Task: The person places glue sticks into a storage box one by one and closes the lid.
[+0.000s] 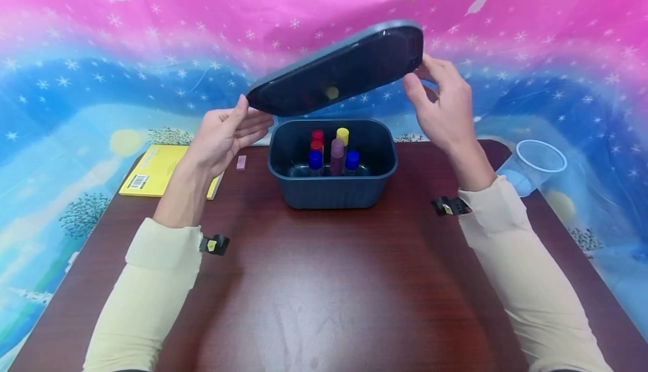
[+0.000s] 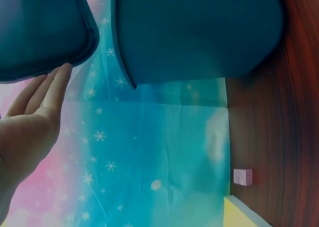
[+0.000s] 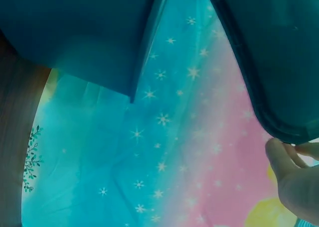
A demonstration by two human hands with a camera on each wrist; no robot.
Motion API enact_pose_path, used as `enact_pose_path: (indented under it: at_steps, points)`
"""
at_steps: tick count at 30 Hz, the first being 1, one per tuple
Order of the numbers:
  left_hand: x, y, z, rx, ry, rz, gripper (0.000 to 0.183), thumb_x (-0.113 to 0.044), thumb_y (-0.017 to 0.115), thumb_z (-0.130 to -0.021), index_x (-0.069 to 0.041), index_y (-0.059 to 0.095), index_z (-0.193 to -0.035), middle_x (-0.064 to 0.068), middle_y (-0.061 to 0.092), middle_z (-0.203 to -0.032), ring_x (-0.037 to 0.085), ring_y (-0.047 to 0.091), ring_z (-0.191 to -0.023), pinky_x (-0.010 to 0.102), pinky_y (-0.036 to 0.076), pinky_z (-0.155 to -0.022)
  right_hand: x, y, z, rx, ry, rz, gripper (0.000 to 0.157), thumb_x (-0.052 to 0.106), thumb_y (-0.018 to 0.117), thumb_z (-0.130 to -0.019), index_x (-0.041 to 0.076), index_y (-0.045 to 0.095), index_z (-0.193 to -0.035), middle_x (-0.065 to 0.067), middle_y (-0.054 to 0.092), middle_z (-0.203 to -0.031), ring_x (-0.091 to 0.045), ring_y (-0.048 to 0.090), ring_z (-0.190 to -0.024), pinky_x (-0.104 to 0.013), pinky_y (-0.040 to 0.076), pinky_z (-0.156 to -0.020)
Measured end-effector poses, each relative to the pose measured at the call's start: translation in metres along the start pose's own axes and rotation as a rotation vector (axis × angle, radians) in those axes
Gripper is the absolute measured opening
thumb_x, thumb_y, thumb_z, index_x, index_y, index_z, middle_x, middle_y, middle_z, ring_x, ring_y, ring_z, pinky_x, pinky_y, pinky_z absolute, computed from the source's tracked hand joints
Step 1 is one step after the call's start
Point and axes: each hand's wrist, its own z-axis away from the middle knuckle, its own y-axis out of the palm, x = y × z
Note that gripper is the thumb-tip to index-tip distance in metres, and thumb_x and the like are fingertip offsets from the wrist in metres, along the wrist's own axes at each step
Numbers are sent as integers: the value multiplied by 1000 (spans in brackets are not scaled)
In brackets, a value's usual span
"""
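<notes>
A dark lid [image 1: 339, 71] is tilted above an open dark box [image 1: 331, 192], its right end higher and its underside toward me. My left hand [image 1: 223, 135] holds the lid's lower left corner, thumb at the edge and fingers stretched out beneath; the left wrist view shows the fingertips [image 2: 65, 70] against the rim. At the raised right end, my right hand [image 1: 445, 102] pinches the lid's edge between thumb and fingers, as the right wrist view also shows. Several upright cylinders with coloured caps, among them a purple one [image 1: 336, 155] and a yellow one [image 1: 342, 135], stand inside the box.
A yellow book [image 1: 152, 172] lies at the table's back left, partly behind my left forearm. Between book and box sits a small pink block [image 1: 241, 162]. A pale mesh cup [image 1: 536, 164] stands by the right edge. Behind the table hangs a patterned cloth [image 1: 202, 34].
</notes>
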Motion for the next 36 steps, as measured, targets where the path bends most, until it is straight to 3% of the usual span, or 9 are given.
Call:
enact_pose_path:
  at_steps: [8, 11, 17, 19, 23, 27, 31, 34, 36]
  points:
    - [5, -3, 5, -8, 102, -118, 54, -24, 68, -98, 10, 54, -137, 30, 51, -143, 35, 49, -136, 34, 47, -106, 0, -14, 10, 208, 99, -190, 76, 68, 43, -98, 11, 54, -147, -18, 55, -145, -28, 47, -140, -40, 35, -117]
    - [8, -5, 7, -8, 107, -221, 53, -24, 70, -97, 8, 57, -137, 25, 53, -144, 30, 48, -138, 31, 47, -106, -3, -18, 12, 298, 142, -129, 93, 79, 39, -91, 9, 48, -151, -24, 60, -125, -27, 53, -130, -37, 39, -107]
    - [12, -10, 10, 50, 135, -412, 48, -21, 71, -97, -3, 59, -140, 13, 59, -142, 24, 44, -142, 30, 42, -111, -11, -22, 16, 426, 221, -101, 94, 78, 42, -92, 15, 28, -161, -26, 47, -147, -34, 40, -138, -52, 32, -112]
    - [12, -11, 11, 67, 152, -433, 48, -19, 71, -97, -5, 58, -142, 11, 59, -142, 23, 46, -140, 29, 43, -110, -13, -21, 17, 433, 233, -105, 91, 75, 46, -93, 17, 28, -161, -26, 49, -142, -33, 46, -131, -40, 43, -98]
    - [13, -13, 12, 84, 170, -487, 50, -18, 69, -99, -9, 54, -146, 7, 54, -148, 20, 50, -137, 24, 46, -106, -20, -17, 21, 415, 210, -113, 90, 72, 52, -92, 17, 29, -161, -24, 56, -126, -30, 50, -111, -27, 38, -71]
    - [17, -16, 14, 86, 187, -557, 53, -20, 67, -100, -15, 50, -150, 2, 48, -154, 16, 69, -97, 20, 55, -80, -29, -11, 24, 363, 138, -148, 95, 72, 60, -89, 12, 35, -158, -19, 49, -149, -28, 55, -128, -16, 44, -83]
    - [21, -18, 17, 113, 222, -586, 53, -18, 65, -101, -16, 48, -152, 0, 42, -158, 14, 69, -100, 21, 48, -54, -35, -4, 31, 292, 75, -166, 86, 65, 65, -89, 11, 43, -153, -16, 51, -149, -23, 60, -124, -13, 48, -84]
    - [26, -19, 18, 126, 233, -588, 55, -16, 66, -101, -17, 46, -153, -1, 38, -160, 19, 42, -143, 16, 54, -82, -40, 1, 39, 266, 66, -188, 76, 54, 69, -91, 13, 47, -151, -14, 52, -149, -23, 60, -126, -13, 51, -88]
    - [29, -20, 18, 112, 235, -596, 58, -17, 68, -99, -18, 46, -153, -2, 38, -160, 19, 36, -147, 19, 47, -102, -45, 5, 43, 262, 66, -192, 72, 47, 71, -93, 12, 47, -151, -14, 51, -150, -27, 56, -131, -19, 52, -95]
